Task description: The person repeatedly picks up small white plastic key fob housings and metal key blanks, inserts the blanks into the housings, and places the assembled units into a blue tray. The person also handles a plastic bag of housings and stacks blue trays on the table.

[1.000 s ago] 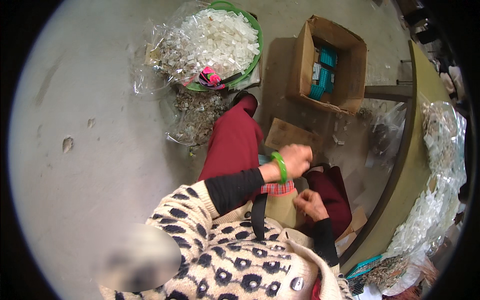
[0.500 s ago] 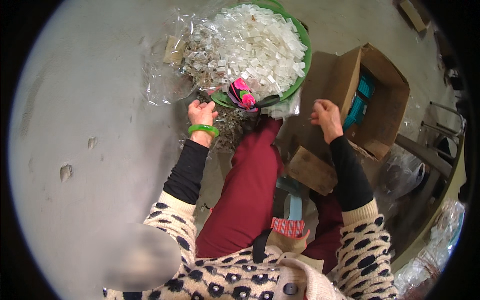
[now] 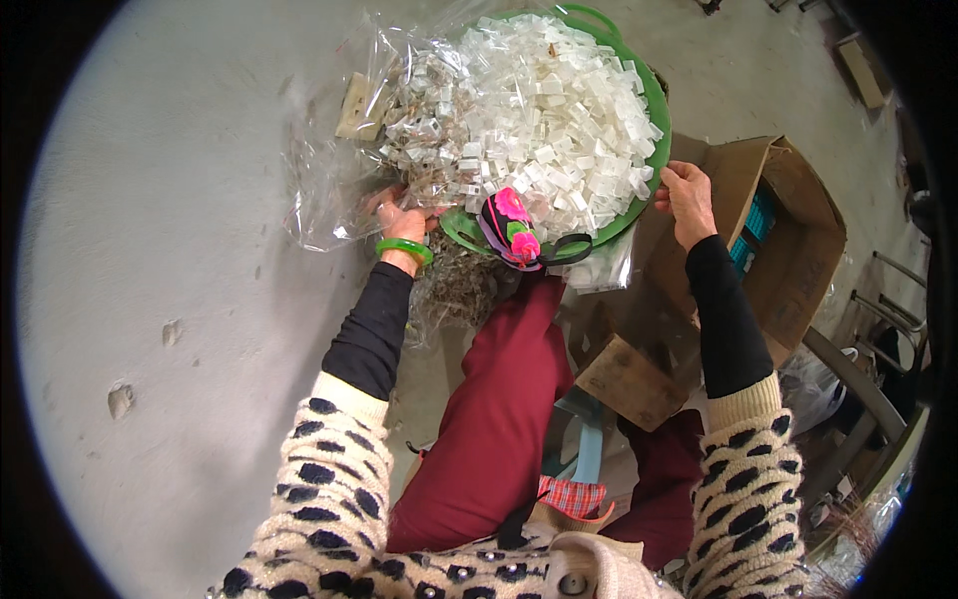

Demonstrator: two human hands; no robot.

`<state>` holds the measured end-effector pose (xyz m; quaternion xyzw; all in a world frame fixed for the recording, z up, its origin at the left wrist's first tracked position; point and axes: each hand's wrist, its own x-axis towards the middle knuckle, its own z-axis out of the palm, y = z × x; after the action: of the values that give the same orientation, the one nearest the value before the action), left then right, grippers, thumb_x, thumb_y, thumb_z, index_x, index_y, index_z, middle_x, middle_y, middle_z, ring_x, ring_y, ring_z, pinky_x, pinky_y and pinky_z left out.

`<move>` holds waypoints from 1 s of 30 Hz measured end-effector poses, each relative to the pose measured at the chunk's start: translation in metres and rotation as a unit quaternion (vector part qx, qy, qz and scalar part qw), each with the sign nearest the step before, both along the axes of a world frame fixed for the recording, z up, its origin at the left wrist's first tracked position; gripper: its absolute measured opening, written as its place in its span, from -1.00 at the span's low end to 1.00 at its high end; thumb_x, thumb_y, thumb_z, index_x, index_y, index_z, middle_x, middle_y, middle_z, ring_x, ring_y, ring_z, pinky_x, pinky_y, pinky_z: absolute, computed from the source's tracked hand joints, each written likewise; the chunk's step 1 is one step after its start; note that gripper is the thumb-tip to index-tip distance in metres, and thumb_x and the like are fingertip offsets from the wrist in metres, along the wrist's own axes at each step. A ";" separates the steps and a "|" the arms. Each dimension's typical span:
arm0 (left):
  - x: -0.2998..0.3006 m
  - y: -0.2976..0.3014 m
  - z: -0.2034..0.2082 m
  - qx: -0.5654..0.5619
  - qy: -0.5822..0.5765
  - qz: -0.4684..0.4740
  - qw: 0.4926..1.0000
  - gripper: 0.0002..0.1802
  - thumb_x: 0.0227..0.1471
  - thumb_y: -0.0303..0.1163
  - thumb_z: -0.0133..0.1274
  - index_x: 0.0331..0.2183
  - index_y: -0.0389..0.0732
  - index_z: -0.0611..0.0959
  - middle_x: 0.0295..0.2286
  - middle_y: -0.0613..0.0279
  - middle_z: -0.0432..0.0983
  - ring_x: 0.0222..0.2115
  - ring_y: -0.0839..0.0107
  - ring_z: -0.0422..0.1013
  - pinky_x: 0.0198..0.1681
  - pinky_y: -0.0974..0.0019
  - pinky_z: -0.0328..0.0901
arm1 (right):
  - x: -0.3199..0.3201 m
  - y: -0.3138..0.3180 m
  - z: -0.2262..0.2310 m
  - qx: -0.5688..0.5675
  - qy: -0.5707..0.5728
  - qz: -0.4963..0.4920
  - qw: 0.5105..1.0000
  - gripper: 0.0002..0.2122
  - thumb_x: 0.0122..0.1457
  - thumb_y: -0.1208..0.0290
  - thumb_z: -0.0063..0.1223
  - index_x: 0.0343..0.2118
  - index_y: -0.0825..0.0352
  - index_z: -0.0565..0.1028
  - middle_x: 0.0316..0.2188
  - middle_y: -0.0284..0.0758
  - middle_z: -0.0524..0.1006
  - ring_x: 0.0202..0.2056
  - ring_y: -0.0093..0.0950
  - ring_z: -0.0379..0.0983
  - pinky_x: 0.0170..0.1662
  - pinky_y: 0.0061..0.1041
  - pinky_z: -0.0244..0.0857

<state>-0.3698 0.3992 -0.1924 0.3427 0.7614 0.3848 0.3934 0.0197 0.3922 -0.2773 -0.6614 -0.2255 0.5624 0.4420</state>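
Note:
A wide green basin (image 3: pixel 654 110) holds a heap of small clear and whitish plastic pieces (image 3: pixel 569 130). My right hand (image 3: pixel 689 205) is at the basin's right rim, its fingers curled closed on the edge. At the near left of the basin is my left hand (image 3: pixel 401 222), with a green bangle (image 3: pixel 404 249) at its wrist. A clear plastic bag (image 3: pixel 324 195) spreads over its fingers, so their grip is partly hidden. A black shoe with pink flowers (image 3: pixel 511 228), on my outstretched foot, rests against the basin's near side.
An open cardboard box (image 3: pixel 798 240) with teal items (image 3: pixel 753 225) inside stands to the right. A wooden block (image 3: pixel 631 381) lies between my legs. Metal chair legs (image 3: pixel 888 309) are at the far right. More plastic wrap (image 3: pixel 444 309) with debris lies under the basin's near left.
My right hand has moved up and right onto the basin's rim. My left hand has gone in under the plastic film. The basin and box appear shifted rightward in the view.

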 end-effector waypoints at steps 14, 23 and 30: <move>-0.068 0.041 -0.052 0.046 0.201 -0.064 0.976 -0.57 0.11 -0.38 0.07 0.00 -0.35 0.51 -0.18 0.05 0.55 -0.17 0.24 0.48 -0.04 0.23 0.37 | 0.008 0.015 -0.006 -0.015 -0.017 0.014 1.000 -0.79 0.03 0.43 0.16 -0.33 0.44 0.44 -0.54 -0.37 0.42 -0.60 -0.59 0.32 -0.60 -0.56 0.24; -0.091 0.086 -0.074 0.093 -0.002 -0.118 0.989 -0.85 0.14 -0.29 -0.04 -0.42 -0.06 0.59 -0.59 0.45 0.40 -0.64 0.37 0.33 -0.55 0.28 0.26 | 0.007 0.019 0.001 -0.037 0.019 -0.018 0.999 -0.82 0.01 0.44 0.15 -0.38 0.44 0.47 -0.55 -0.35 0.45 -0.62 -0.53 0.33 -0.60 -0.52 0.24; -0.075 0.088 -0.067 0.141 0.163 -0.123 0.969 -0.83 0.17 -0.31 -0.09 -0.43 -0.08 0.55 -0.59 0.44 0.37 -0.65 0.45 0.27 -0.58 0.32 0.21 | 0.009 0.026 -0.008 0.009 -0.186 0.084 0.979 -0.87 0.01 0.48 0.10 -0.42 0.44 0.47 -0.58 -0.35 0.41 -0.60 -0.55 0.32 -0.63 -0.46 0.19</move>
<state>-0.4448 0.4872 -0.2598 0.5440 0.7051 0.3759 0.2560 0.0283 0.4185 -0.2855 -0.7291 -0.3636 0.4629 0.3493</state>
